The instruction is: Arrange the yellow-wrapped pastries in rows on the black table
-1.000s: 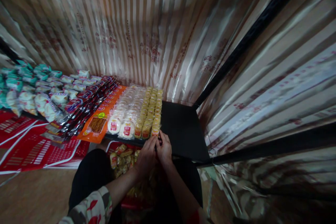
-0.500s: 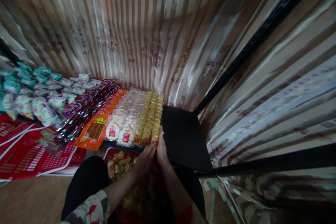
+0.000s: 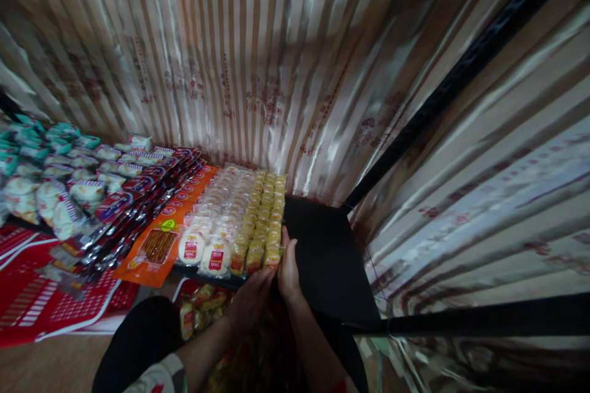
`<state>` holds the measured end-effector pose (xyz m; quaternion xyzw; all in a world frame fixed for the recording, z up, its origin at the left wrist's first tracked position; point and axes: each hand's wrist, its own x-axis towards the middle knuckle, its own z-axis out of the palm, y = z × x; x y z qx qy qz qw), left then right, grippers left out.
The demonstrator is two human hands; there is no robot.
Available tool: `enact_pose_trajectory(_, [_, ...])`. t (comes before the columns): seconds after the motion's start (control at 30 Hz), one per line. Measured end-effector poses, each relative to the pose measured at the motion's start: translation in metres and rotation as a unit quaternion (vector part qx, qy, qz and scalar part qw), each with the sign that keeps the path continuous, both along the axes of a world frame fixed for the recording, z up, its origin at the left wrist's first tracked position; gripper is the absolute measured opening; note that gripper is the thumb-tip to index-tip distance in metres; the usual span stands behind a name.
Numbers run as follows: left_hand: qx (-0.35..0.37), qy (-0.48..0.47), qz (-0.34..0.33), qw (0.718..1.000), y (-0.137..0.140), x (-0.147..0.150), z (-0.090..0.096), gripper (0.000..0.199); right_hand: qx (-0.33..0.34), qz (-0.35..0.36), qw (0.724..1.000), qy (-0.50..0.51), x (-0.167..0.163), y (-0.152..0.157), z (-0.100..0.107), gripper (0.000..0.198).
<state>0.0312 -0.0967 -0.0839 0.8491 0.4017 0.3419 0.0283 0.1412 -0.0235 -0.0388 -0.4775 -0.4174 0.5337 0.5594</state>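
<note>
Rows of small yellow wrapped snack packets (image 3: 262, 215) stand on a black shelf (image 3: 322, 258) in front of me. My right hand (image 3: 288, 270) lies along the right side of the outermost row near its front, with the fingers stretched out. At the front end of that row, the extended fingers of my left hand (image 3: 252, 298) touch or nearly touch the front packet. To the left of the yellow rows are round white wrapped crackers (image 3: 214, 255). Below the shelf, between my knees, sits a heap of loose yellow packets (image 3: 203, 307), partly hidden by my left arm.
Further left lie an orange bag of stick snacks (image 3: 157, 245), dark purple-red packs (image 3: 138, 196), white wrapped snacks (image 3: 55, 196) and teal packets (image 3: 32, 135). A red basket (image 3: 92, 301) is below them. Striped plastic sheeting (image 3: 258, 61) hangs behind, beside a slanting black post (image 3: 442, 98).
My view has shifted slightly, so the shelf and its goods appear a little lower. Both hands stay at the front right corner of the yellow rows.
</note>
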Motion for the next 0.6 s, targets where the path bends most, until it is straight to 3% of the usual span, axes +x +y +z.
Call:
enact_pose_trajectory(0.1, [0.021, -0.013, -0.006, 1.000, -0.001, 0.001, 0.007, 0.059, -0.021, -0.025, 0.998, 0.047, 0.005, 0.012, 0.003, 0.072])
enact_pose_trajectory(0.3, [0.034, 0.006, 0.012, 0.999, -0.001, 0.003, 0.014, 0.058, -0.012, 0.003, 0.998, 0.064, 0.007, 0.030, 0.005, 0.070])
enact_pose_trajectory(0.47, [0.049, 0.006, 0.012, 0.999, 0.000, 0.004, 0.013, 0.056, -0.030, -0.032, 0.998, 0.038, 0.015, 0.048, 0.011, 0.073])
enact_pose_trajectory(0.6, [0.060, 0.007, 0.017, 0.998, 0.001, 0.005, 0.009, 0.055, -0.028, -0.002, 0.995, 0.095, 0.011, 0.061, 0.017, 0.072])
